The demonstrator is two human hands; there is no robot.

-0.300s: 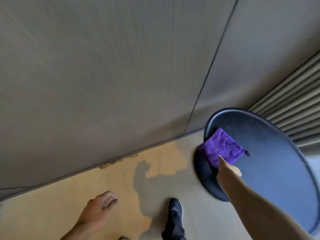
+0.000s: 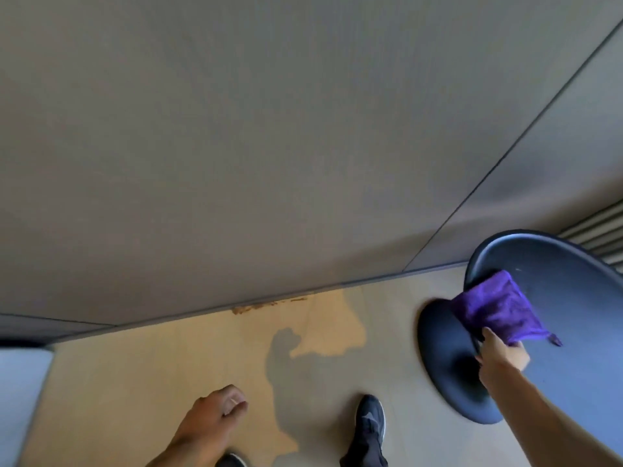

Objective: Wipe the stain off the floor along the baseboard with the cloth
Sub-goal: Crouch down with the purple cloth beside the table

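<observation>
A brown crumbly stain (image 2: 266,305) runs along the floor where it meets the grey baseboard (image 2: 202,315). A purple cloth (image 2: 499,308) lies at the left edge of a round black table (image 2: 573,298). My right hand (image 2: 502,352) grips the cloth's near corner, and the cloth hangs partly over the table rim. My left hand (image 2: 215,416) hovers low over the floor with its fingers curled and nothing in it, well short of the stain.
The table's round black base (image 2: 448,358) sits on the tan floor right of the stain. My black shoe (image 2: 369,419) stands between the hands. A grey panelled wall (image 2: 269,146) rises behind, and slatted panels (image 2: 596,237) fill the far right.
My right hand has closed on the cloth's near corner and pulled it toward the table edge. The view has shifted right and closer to the wall.
</observation>
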